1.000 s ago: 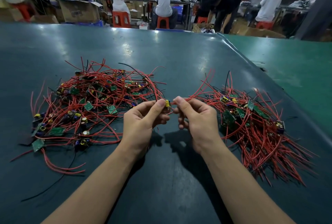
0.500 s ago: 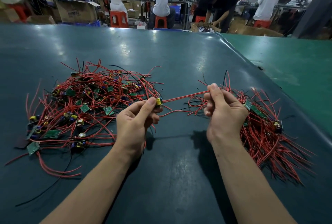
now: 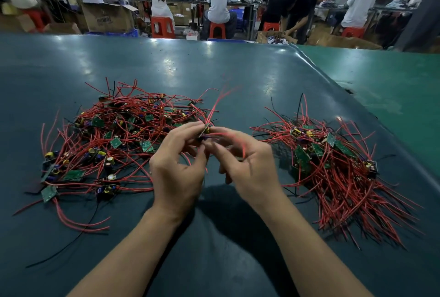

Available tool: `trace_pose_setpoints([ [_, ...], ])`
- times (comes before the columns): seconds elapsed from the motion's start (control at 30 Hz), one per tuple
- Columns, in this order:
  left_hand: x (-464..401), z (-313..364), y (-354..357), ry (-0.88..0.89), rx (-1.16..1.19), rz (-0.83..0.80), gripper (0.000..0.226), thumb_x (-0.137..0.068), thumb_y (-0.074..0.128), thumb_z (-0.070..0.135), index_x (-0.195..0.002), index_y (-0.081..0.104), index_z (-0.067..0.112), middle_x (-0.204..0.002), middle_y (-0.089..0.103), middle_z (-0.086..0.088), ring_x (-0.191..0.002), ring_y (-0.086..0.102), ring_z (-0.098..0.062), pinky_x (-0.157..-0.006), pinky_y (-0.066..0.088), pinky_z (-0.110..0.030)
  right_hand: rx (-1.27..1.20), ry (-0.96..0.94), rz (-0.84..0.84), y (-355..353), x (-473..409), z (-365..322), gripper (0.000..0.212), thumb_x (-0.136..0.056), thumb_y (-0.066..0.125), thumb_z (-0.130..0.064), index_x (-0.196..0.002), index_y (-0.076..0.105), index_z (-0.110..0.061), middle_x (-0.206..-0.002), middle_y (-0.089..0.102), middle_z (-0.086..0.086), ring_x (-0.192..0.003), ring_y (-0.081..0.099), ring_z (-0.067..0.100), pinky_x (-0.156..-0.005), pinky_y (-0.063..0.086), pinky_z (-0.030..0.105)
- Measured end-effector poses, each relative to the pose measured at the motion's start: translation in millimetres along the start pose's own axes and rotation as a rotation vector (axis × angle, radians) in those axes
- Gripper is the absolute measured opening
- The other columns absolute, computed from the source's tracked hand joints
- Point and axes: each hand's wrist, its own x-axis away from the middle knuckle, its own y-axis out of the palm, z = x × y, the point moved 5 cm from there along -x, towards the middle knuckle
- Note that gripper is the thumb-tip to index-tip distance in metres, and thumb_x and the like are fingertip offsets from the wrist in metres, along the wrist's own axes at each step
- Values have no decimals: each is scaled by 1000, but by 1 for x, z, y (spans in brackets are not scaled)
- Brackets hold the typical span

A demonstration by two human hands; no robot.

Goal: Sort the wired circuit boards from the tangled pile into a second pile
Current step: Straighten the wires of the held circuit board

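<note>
While both forearms reach forward over the tabletop (image 3: 238, 70), left hand (image 3: 177, 168) and right hand (image 3: 247, 165) meet, fingers pinching one wired circuit board (image 3: 205, 130) between the tangled pile (image 3: 114, 139) and second pile (image 3: 333, 165).

The small green wired circuit board (image 3: 205, 131) is mostly hidden between both hands' fingers. Its long red wires (image 3: 234, 138) are motion-blurred. Both forearms run off the bottom edge.

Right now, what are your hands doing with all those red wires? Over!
Left hand pinching one wired board between the piles. Right hand at its red wires, blurred. Tangled pile to the left, sorted pile to the right. Nothing in the way.
</note>
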Motion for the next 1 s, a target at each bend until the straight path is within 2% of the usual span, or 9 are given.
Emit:
trace_pose_setpoints([
  [0.13,-1,7,4,97,-49,-77,29,-82,65,-7,-110,70,1,-118,67,-7,-110,65,-19,-80,56,-36,50,-103,51,-5,-2,-1,32,-85,73,-7,-117,71,-8,-86,63,-12,-65,58,5,-61,46,24],
  [0.23,-1,9,6,125,-76,-106,26,-82,67,-5,-107,71,1,-109,69,-8,-93,66,-21,-75,52,-27,121,-234,48,-7,-1,-9,29,-84,73,0,-112,72,-4,-88,64,-8,-70,59,-3,-63,46,15],
  [0.33,-2,9,7,98,-69,-130,25,-84,69,3,-109,70,5,-102,66,-5,-80,59,-17,-69,47,-26,110,-304,55,-6,0,-17,21,-83,73,2,-103,74,0,-85,67,1,-67,61,1,-60,50,19],
  [0.47,-3,7,6,-47,69,-89,48,-81,73,9,-126,56,18,-101,64,8,-75,56,-19,-68,48,-30,-248,-19,130,-13,-3,-13,11,-82,72,-13,-91,76,-12,-67,66,4,-50,55,14,-40,44,24],
  [0.57,-4,14,2,110,-55,-65,23,-84,76,10,-107,70,9,-98,62,-4,-87,59,-26,-70,49,-41,-431,136,104,-14,-4,-10,12,-79,69,-16,-88,76,-10,-67,67,6,-53,56,16,-40,41,22],
  [0.77,-5,22,-5,200,-218,27,13,-78,82,6,-85,72,3,-105,66,-9,-99,56,-29,-90,44,-35,-350,138,42,-13,-4,-11,11,-86,67,-8,-87,77,-15,-71,68,7,-56,56,17,-41,42,24],
  [0.8,-5,22,-5,215,-217,11,12,-77,82,5,-82,71,4,-109,67,-7,-103,56,-28,-92,44,-39,-335,135,41,-14,-5,-11,12,-88,66,-6,-87,76,-13,-70,68,5,-56,56,17,-41,43,24],
  [0.9,-5,23,-1,230,-196,-70,15,-75,80,1,-74,66,7,-108,71,-1,-106,60,-26,-88,44,-56,-236,113,48,-18,-6,-12,14,-91,64,-2,-85,73,-11,-68,67,1,-55,59,16,-40,43,24],
  [1.0,-6,20,-2,181,-218,-70,19,-72,81,0,-87,70,6,-100,69,4,-97,56,-23,-82,45,-56,-153,116,56,-19,-7,-10,12,-90,67,-7,-84,75,-14,-68,68,-1,-55,59,12,-39,43,24],
])
